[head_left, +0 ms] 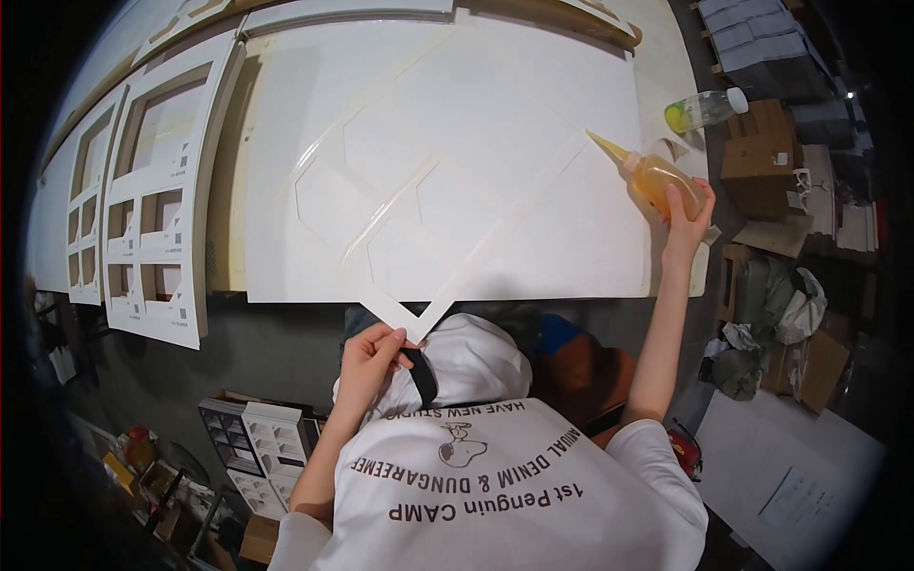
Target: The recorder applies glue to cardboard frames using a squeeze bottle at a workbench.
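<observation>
My left hand (pixel 376 354) pinches the pointed corner of a white die-cut card sheet (pixel 416 325), which juts past the table's near edge. The rest of this sheet lies flat on a white board (pixel 543 257), with hexagon-like cut lines and glossy, pale wet-looking strips across it. At the right, my right hand (pixel 687 211) is wrapped round a squeeze bottle (pixel 659 183) of amber liquid. The bottle tilts, its long yellow nozzle pointing up and left, with the tip over the sheet's right corner. Whether the tip touches the card cannot be told.
White card frames with square openings (pixel 143 190) are stacked at the left. A clear bottle with a white cap (pixel 706 109) lies near the table's right edge. Cardboard boxes (pixel 759 147) stand beyond it. Compartmented trays (pixel 252 447) sit low on my left.
</observation>
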`<state>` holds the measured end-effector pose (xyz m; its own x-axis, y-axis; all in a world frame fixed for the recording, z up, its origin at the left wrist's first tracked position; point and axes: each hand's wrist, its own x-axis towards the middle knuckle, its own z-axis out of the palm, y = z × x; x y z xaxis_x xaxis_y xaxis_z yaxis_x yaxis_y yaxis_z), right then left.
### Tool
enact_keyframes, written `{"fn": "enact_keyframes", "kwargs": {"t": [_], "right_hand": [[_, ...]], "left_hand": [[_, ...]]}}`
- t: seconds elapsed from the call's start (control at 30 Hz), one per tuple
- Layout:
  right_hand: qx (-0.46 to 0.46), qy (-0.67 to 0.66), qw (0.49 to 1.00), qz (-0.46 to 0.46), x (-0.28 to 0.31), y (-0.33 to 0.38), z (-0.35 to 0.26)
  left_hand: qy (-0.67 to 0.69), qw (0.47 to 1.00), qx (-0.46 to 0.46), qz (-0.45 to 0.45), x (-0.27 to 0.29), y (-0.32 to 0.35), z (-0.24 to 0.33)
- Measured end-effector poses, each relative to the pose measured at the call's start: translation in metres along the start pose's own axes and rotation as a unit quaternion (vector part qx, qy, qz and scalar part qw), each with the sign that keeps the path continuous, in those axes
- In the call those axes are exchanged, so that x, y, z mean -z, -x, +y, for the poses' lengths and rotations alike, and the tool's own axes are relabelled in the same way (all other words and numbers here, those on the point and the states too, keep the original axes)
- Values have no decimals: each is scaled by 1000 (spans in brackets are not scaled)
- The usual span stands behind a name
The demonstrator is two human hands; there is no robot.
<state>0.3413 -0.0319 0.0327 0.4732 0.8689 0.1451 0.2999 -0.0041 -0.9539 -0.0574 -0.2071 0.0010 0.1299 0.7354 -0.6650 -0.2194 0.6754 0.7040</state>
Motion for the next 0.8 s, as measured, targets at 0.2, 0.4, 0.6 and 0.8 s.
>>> {"fn": "enact_keyframes", "kwargs": {"t": [0.2,0.4,0.6,0.8], "right_hand": [[-23,-9,999,-47,-3,27,-9],[-38,2,995,-95,-3,66,-17],[-53,-4,988,-144,-10,109,-27],[-63,-12,979,-194,-14,148,-33]], "left_hand": [[-5,1000,4,12,0,-2,-2],[46,999,-2,-2,-3,-3,-1],[82,996,14,11,-6,-1,0],[133,991,13,11,-5,-4,-11]]}}
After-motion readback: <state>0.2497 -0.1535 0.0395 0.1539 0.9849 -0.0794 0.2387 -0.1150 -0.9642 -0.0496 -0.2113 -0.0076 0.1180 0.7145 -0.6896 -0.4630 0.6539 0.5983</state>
